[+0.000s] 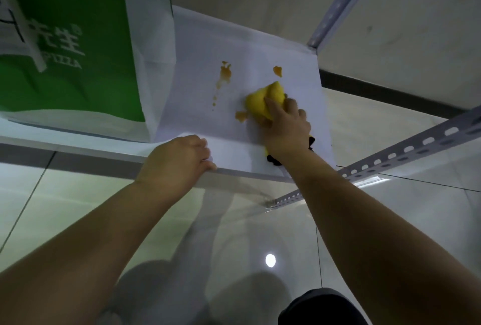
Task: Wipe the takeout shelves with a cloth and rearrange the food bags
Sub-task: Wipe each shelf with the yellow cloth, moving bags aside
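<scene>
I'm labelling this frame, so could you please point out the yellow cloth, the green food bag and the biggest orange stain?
yellow cloth (pixel 256 102): head view, bunched top.
green food bag (pixel 78 25): head view, green front panel.
biggest orange stain (pixel 225 73): head view, widest blob.

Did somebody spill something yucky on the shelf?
Yes, orange blotches stain the white shelf: three patches plus small drips. The right hand holds a yellow cloth beside them, so they are not wiped yet.

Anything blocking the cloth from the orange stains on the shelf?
Nothing visible. The cloth in the right hand lies among the orange stains on bare shelf; the green bag stands left of them.
</scene>
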Demonstrator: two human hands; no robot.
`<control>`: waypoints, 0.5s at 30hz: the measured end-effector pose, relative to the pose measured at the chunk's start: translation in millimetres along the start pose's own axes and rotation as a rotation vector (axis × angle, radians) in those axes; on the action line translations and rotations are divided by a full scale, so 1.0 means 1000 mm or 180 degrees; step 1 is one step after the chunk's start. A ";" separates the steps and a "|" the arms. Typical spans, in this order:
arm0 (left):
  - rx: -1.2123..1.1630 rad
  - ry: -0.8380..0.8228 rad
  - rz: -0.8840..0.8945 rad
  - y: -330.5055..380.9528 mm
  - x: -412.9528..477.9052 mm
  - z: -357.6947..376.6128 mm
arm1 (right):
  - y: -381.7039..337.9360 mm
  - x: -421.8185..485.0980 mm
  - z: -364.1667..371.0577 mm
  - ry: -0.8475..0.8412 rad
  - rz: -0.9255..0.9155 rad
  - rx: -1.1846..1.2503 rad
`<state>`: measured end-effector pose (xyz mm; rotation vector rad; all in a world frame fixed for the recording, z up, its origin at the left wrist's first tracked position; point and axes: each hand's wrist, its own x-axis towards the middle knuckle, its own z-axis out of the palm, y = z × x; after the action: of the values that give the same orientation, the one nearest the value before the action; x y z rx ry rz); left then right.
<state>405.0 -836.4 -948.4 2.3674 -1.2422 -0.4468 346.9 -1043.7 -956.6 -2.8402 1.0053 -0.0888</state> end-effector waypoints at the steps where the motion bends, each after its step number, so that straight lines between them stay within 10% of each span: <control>1: 0.0003 -0.0012 -0.0003 0.001 0.000 -0.001 | -0.004 -0.011 0.001 0.0006 -0.0368 0.0008; 5: 0.0105 -0.0107 0.0089 0.004 -0.002 -0.003 | 0.007 -0.052 0.001 -0.0030 -0.1156 0.0168; 15: -0.0156 0.0068 -0.0065 0.000 0.001 0.004 | -0.012 0.018 0.003 -0.0059 -0.0164 -0.0046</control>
<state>404.1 -838.3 -952.3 2.3397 -1.1855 -0.4520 368.6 -1046.0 -957.9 -2.8749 0.9333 -0.0605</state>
